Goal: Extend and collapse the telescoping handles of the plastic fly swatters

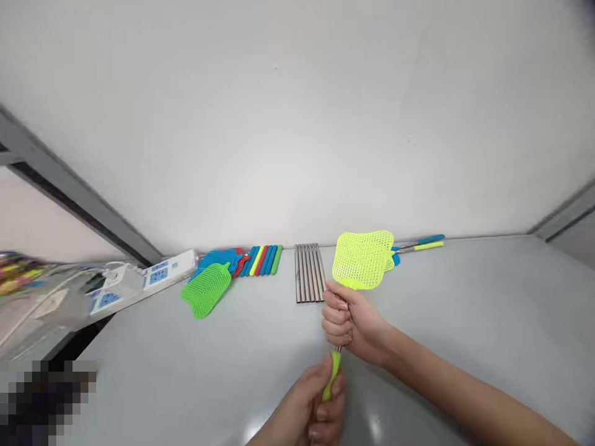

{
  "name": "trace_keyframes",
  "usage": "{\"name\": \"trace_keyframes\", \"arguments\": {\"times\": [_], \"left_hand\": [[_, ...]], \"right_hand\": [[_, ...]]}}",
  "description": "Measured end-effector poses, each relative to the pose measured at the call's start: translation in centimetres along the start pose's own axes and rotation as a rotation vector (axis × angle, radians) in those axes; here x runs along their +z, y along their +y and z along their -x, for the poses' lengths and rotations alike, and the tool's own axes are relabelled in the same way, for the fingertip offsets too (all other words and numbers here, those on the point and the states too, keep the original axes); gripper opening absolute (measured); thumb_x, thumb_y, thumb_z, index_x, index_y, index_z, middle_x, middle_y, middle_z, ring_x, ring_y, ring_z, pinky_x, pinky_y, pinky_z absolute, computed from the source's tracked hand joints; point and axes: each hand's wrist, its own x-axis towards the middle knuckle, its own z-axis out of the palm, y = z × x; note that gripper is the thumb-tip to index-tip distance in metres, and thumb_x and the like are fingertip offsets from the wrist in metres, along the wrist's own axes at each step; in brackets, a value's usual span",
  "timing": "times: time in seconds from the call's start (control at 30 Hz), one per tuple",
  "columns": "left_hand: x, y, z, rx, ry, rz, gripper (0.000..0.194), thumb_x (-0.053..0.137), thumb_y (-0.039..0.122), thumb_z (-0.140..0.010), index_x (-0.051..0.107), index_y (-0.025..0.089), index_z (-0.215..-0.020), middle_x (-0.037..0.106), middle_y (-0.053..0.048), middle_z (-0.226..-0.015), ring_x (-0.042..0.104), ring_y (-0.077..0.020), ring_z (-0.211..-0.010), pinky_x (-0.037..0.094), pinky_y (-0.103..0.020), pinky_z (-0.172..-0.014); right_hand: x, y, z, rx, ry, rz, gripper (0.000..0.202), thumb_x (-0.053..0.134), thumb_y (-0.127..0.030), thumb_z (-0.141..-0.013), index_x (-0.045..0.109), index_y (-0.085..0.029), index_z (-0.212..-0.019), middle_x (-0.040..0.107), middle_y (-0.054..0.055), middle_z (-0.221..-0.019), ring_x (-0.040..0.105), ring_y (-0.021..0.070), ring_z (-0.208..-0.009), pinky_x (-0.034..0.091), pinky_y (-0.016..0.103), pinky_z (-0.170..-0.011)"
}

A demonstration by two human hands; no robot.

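A yellow fly swatter head (361,260) with a fine mesh stands up just above my right hand (341,316). My right hand is closed around the metal rod below that head, and most of the rod is hidden by the fingers. Lower down, my left hand (320,402) is wrapped round the yellow-green handle (332,375) at the rod's bottom end. A short bit of metal shows between the two hands. Several metal tubes (307,272) lie side by side just left of my right hand.
Coloured handles (266,260) lie in a row on the grey table (209,359), beside a green swatter head (207,290) and blue and red ones. A white power strip (170,271) is at the left. Swatters with blue and yellow handles (428,246) lie by the wall.
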Motion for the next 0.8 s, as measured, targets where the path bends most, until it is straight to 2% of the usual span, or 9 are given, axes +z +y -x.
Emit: {"name": "trace_keyframes", "arguments": {"times": [0.13,0.27,0.4,0.47,0.53,0.63,0.8], "left_hand": [[-0.1,0.3,0.3,-0.013,0.008,-0.007,0.045,0.044,0.061,-0.071,0.032,0.019,-0.065,0.025,0.009,-0.045,0.013,-0.0019,-0.03,0.008,-0.017,-0.031],[-0.3,0.4,1.0,0.015,-0.015,0.076,0.034,0.046,0.05,-0.077,0.039,0.017,-0.071,0.027,0.008,-0.049,0.015,-0.0008,-0.032,0.008,-0.015,-0.032],[-0.7,0.2,0.9,0.064,-0.214,0.181,0.024,0.052,0.036,-0.078,0.045,0.016,-0.087,0.033,0.008,-0.056,0.023,-0.0004,-0.032,0.011,-0.014,-0.03],[-1.0,0.1,0.7,0.058,-0.307,0.228,0.022,0.049,0.037,-0.08,0.044,0.016,-0.084,0.031,0.008,-0.053,0.024,-0.0016,-0.031,0.012,-0.015,-0.029],[-1.1,0.0,0.5,0.041,-0.337,0.265,0.023,0.047,0.038,-0.081,0.043,0.016,-0.078,0.025,0.008,-0.05,0.02,-0.0019,-0.03,0.011,-0.014,-0.029],[-1.1,-0.1,0.6,0.029,-0.286,0.249,0.026,0.046,0.04,-0.081,0.039,0.016,-0.073,0.02,0.008,-0.05,0.013,-0.0018,-0.032,0.011,-0.014,-0.03],[-0.6,0.1,0.9,0.042,-0.109,0.059,0.029,0.043,0.046,-0.081,0.036,0.018,-0.074,0.021,0.008,-0.055,0.011,-0.0017,-0.034,0.008,-0.013,-0.03]], "right_hand": [[0.1,-0.4,0.0,0.019,-0.01,0.005,0.04,0.04,-0.036,-0.084,0.025,-0.017,-0.052,0.018,-0.009,-0.04,0.014,0.0047,-0.034,0.012,0.017,-0.035],[0.3,-0.5,0.2,0.018,-0.024,-0.019,0.043,0.039,-0.037,-0.084,0.023,-0.017,-0.05,0.017,-0.008,-0.038,0.014,0.0053,-0.034,0.013,0.018,-0.035],[0.4,-0.3,0.6,-0.038,-0.109,-0.097,0.047,0.036,-0.042,-0.085,0.019,-0.018,-0.049,0.012,-0.008,-0.036,0.009,0.0066,-0.033,0.011,0.019,-0.034],[0.4,-0.2,0.6,-0.049,-0.139,-0.117,0.047,0.035,-0.043,-0.085,0.019,-0.018,-0.049,0.01,-0.008,-0.035,0.008,0.007,-0.033,0.01,0.019,-0.034],[0.4,-0.1,0.6,-0.05,-0.139,-0.115,0.047,0.036,-0.043,-0.085,0.019,-0.018,-0.049,0.01,-0.008,-0.036,0.007,0.0069,-0.033,0.009,0.019,-0.034],[0.6,0.1,0.6,-0.049,-0.069,-0.068,0.046,0.038,-0.044,-0.084,0.02,-0.018,-0.05,0.012,-0.009,-0.036,0.008,0.0059,-0.033,0.009,0.017,-0.033],[0.7,0.5,0.2,-0.081,0.135,0.009,0.046,0.045,-0.046,-0.08,0.021,-0.018,-0.052,0.013,-0.01,-0.037,0.008,0.0043,-0.033,0.007,0.016,-0.032]]}}
